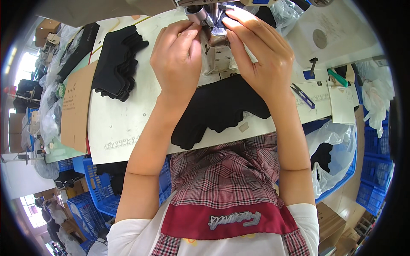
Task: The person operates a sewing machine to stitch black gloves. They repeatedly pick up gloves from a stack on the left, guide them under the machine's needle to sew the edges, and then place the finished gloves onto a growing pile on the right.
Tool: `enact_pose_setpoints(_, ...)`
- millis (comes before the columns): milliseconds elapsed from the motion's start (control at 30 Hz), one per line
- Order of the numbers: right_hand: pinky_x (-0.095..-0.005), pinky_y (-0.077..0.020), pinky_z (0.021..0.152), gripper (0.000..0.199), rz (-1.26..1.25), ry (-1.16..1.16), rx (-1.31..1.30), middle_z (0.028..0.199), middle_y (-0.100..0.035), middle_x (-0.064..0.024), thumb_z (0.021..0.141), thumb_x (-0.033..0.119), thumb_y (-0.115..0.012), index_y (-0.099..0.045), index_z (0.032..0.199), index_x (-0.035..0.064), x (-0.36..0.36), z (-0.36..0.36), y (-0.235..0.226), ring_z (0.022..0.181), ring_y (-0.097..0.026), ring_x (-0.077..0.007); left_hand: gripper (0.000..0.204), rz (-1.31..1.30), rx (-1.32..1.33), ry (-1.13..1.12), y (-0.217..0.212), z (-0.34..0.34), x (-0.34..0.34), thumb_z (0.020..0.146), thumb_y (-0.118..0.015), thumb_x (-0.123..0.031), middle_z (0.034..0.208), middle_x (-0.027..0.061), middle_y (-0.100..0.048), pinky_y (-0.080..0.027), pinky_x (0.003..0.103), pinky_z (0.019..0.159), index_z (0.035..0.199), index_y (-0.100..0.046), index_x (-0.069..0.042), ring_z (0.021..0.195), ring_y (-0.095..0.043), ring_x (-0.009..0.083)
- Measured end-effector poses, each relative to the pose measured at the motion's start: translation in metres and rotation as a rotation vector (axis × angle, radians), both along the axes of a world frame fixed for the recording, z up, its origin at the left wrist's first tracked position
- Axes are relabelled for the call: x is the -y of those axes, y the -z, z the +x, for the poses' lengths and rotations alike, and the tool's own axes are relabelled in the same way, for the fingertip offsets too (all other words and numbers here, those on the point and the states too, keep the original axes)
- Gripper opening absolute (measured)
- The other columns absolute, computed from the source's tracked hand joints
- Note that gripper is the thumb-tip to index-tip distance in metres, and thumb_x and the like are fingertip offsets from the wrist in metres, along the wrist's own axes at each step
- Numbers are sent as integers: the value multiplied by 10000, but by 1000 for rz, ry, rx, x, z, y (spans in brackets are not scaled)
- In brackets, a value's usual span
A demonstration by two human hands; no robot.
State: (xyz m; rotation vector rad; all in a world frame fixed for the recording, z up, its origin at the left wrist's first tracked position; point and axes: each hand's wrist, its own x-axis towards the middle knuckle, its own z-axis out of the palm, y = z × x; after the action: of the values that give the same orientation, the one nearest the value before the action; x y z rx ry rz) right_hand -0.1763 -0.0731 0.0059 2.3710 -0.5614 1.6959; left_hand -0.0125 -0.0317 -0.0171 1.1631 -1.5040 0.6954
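A person sits with both hands up at the presser foot (219,31) of a sewing machine; the left hand (179,51) is just left of the foot, its thumb and fingers drawn in close, though whether they grip anything cannot be told; the right hand (262,53) is just right of it, thumb and index finger a little apart beside a small dark piece (221,19), apparently cloth, right at the foot; whether they pinch it is unclear. A larger black cloth piece (222,109) with a wavy edge lies on the white table (121,123), between the foot and the person; a stack of similar black pieces (117,62) lies well to the foot's left; to its right and nearer the person are thread snips (304,96).
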Motion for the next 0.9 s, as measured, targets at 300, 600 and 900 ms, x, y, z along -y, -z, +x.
enact_pose_setpoints(300, -304, -549, 816, 143, 24, 12, 2, 1054, -739, -74, 860, 52, -699, -748, 992, 25, 0, 0, 0, 948, -718, -233, 213, 39, -46, 24, 0, 0, 1, 719, -644, 104, 964, 76, -714, -554, 323, 729, 884, -722, -7, 852, -681, 251)
enact_pose_setpoints(600, -305, -543, 831, 160, 55, 10, 19, 1068, -738, -82, 863, 36, -691, -744, 1013, 26, -2, -1, 4, 972, -712, -243, 143, 210, -355, 217, 9, -7, -33, 899, -679, -36, 1038, 110, -707, -536, 295, 812, 1027, -718, 17, 915, -672, 179)
enact_pose_setpoints(900, -308, -535, 872, 194, 156, -84, 35, 1144, -714, -110, 870, -3, -666, -735, 1051, 18, -4, -3, 7, 1017, -703, -265, 347, 628, -1263, 576, 2, 7, -4, 986, -625, -298, 1000, 80, -673, -444, 329, 875, 1124, -668, 18, 972, -590, 179)
